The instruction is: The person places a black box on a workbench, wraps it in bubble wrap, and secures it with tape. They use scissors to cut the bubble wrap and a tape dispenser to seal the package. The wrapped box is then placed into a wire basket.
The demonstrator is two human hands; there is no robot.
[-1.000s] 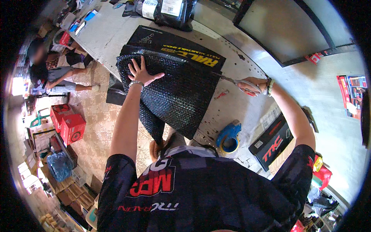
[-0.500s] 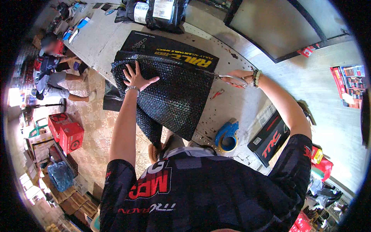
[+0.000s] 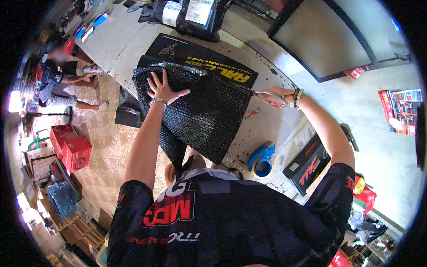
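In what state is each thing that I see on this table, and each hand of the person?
Left hand: fingers spread, resting on the bubble wrap
Right hand: closed around the scissors
Scissors: held at the wrap's right edge; blade opening unclear
Black bubble wrap: spread out, overlapping the long box
Long black box: lying, partly covered
Blue tape dispenser: set down, not held
Black parcels: wrapped, labelled

Dots pattern the black bubble-wrap sheet (image 3: 202, 115). Yellow lettering marks the long black carton (image 3: 195, 51). The curved tape dispenser (image 3: 263, 155) is blue.
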